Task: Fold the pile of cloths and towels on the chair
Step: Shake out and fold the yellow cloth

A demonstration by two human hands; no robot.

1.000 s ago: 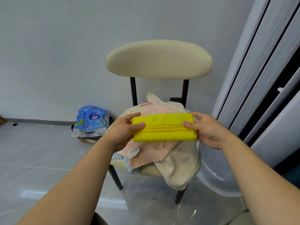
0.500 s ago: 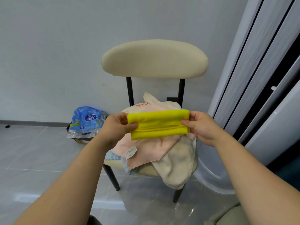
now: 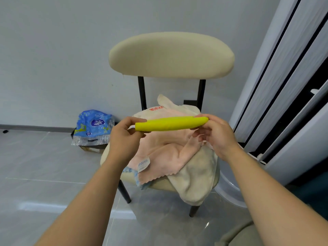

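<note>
A folded yellow cloth (image 3: 171, 123) hangs in the air above the chair seat, seen edge-on as a thin strip. My left hand (image 3: 124, 137) pinches its left end and my right hand (image 3: 213, 134) pinches its right end. Below it, a pink cloth (image 3: 165, 148) with a white label lies spread over a cream towel (image 3: 197, 178) that droops off the seat's front right. A blue cloth (image 3: 131, 172) peeks out under the pink one at the seat's left edge. The beige chair (image 3: 171, 55) has black legs.
A blue plastic package (image 3: 92, 127) lies on the grey tiled floor left of the chair, against the wall. White sliding door panels (image 3: 284, 86) stand to the right. A pale round basin rim (image 3: 229, 192) sits on the floor beside the chair's right leg.
The yellow cloth has tipped from facing me flat to lying level, so only its folded edge shows. Both hands kept their hold on its ends.
</note>
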